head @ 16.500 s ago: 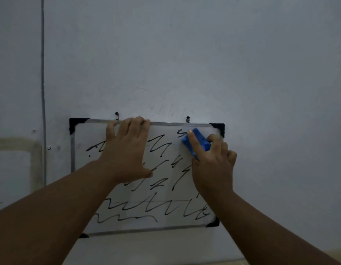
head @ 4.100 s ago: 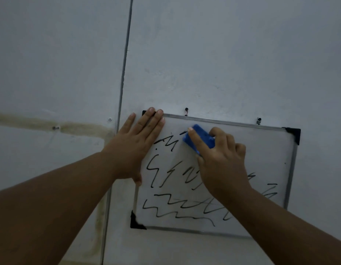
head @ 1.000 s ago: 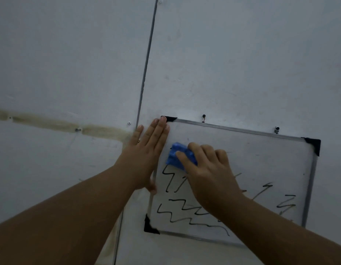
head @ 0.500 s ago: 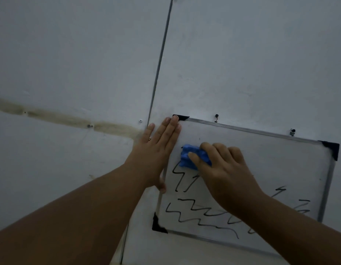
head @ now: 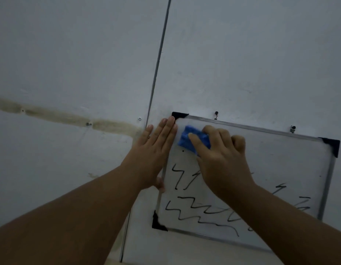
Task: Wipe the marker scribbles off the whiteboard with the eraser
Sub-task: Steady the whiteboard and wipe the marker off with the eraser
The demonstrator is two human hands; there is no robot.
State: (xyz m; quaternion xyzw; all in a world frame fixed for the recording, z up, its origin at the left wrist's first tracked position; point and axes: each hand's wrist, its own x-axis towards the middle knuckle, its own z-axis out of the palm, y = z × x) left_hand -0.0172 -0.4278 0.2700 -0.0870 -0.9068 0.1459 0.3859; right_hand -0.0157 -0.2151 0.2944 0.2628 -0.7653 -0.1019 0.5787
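A small whiteboard (head: 280, 155) with a metal frame and black corner caps hangs on the wall at the lower right. Its upper band is wiped clean. Black zigzag scribbles (head: 194, 209) fill the lower half, partly hidden by my right forearm. My right hand (head: 221, 157) presses a blue eraser (head: 187, 139) against the board near its top left corner. My left hand (head: 154, 153) lies flat, fingers together, on the board's left edge and the wall beside it.
The wall is pale grey. A thin vertical seam (head: 158, 60) runs down it just left of the board. A brownish stained strip (head: 70, 118) with small screws crosses the wall at the left. Two hooks (head: 216, 113) hold the board's top edge.
The eraser has moved up and left to the board's top left corner. The scribble that was beside my left fingers has gone. The view has shifted, so the board sits lower right.
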